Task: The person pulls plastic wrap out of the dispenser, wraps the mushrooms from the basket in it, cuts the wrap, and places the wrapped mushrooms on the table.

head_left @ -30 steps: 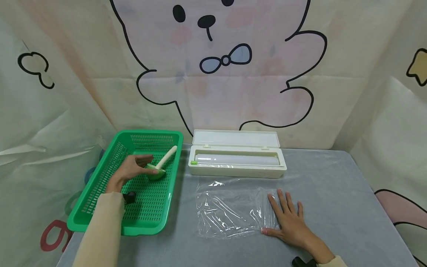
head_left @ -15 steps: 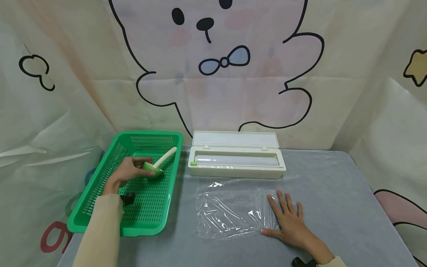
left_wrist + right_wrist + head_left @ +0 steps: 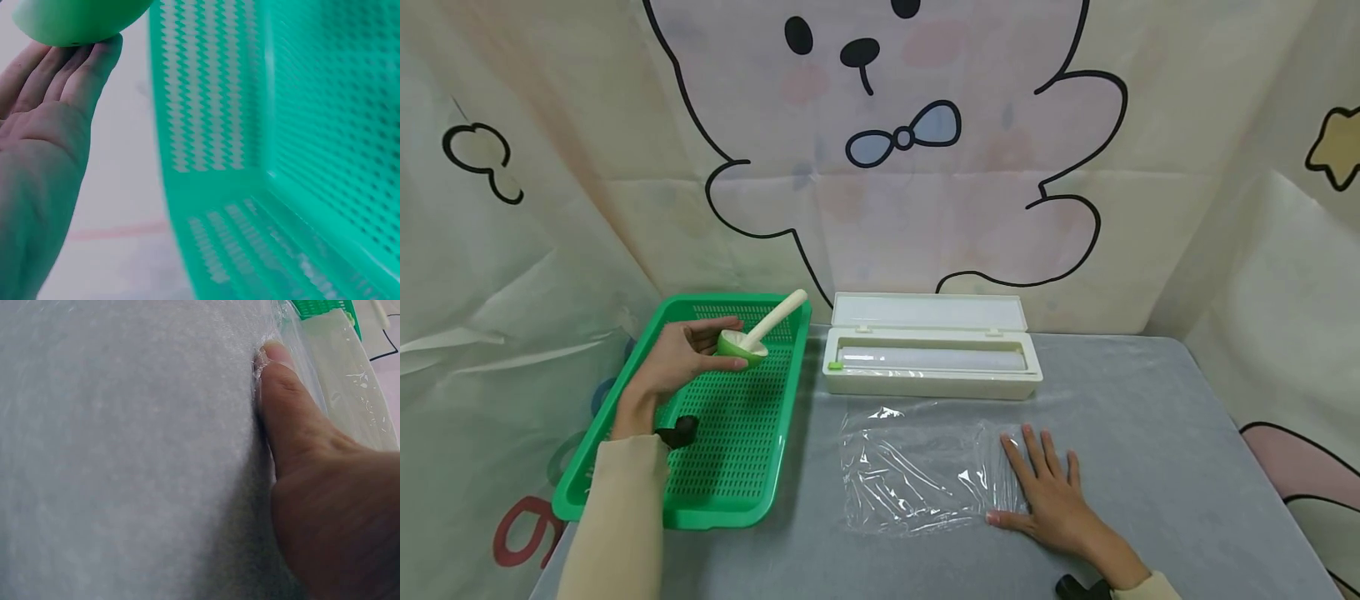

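Observation:
My left hand (image 3: 673, 358) grips a small green bowl (image 3: 730, 354), thumb on the near side and fingers on the far side. White inside, the bowl has a white pestle-like stick (image 3: 781, 315) slanting up to the right. Both are over the green perforated basket (image 3: 730, 467). Only the bowl's rounded underside (image 3: 81, 19) shows in the left wrist view, above the fingers. On the right, my right hand (image 3: 1052, 504) lies with spread, straight fingers on the edge of a wrinkled sheet of cling film (image 3: 910, 475). Its thumb (image 3: 290, 394) presses the film in the right wrist view.
Behind the film stands a white cling film dispenser (image 3: 932, 385), lid raised, a film roll inside and a green slider (image 3: 836, 366) at its left end. Grey cloth (image 3: 1150, 433) covers the table. Printed curtains (image 3: 880, 225) hang behind and at both sides.
My left hand has taken hold of the green bowl and lifted it, stick included, up from the basket's floor. My right hand and the film stay put.

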Demonstrator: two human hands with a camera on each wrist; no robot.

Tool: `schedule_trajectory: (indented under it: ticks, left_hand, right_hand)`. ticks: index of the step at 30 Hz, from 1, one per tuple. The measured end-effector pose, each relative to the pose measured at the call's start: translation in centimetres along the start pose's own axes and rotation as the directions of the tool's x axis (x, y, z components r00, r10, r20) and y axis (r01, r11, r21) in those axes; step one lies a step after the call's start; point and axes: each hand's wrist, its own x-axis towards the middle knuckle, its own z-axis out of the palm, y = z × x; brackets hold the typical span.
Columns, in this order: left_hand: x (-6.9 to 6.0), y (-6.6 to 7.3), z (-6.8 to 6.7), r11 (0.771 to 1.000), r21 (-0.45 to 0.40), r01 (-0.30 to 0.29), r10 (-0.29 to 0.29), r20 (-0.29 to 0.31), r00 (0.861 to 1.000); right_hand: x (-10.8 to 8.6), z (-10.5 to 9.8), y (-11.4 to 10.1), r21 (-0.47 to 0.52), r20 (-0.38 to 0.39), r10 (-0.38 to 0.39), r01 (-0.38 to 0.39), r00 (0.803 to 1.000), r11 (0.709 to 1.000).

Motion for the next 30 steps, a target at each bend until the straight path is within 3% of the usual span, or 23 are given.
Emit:
schedule_trajectory:
  ticks: [6,15,18,22,30]
  left_hand:
    - [-0.3,3.0,2.3,0.989,-0.065,-0.129,0.13,0.0,0.992]
    - [-1.0,6.7,6.6,0.942,-0.177,-0.284,0.295,0.037,0.955]
    - [-1.2,7.6,8.2,0.927,-0.213,-0.307,0.326,0.058,0.944]
    - [-1.5,8.3,10.4,0.924,-0.235,-0.301,0.328,0.085,0.941]
    - [-1.4,8.3,14.7,0.928,-0.227,-0.297,0.334,0.148,0.931]
  right_hand:
    - [-0.1,-0.1,-0.1,-0.007,-0.007,-0.01,0.01,1.0,1.0]
    - [-0.2,-0.2,-0.1,-0.007,-0.009,-0.015,0.015,1.0,1.0]
    - [-0.1,-0.2,0.0,-0.007,-0.009,-0.015,0.015,1.0,1.0]
    - [-0.1,-0.1,0.2,0.001,-0.003,-0.013,0.013,1.0,1.0]
    - [0.0,-0.1,0.2,-0.003,0.003,-0.008,0.008,1.0,1.0]
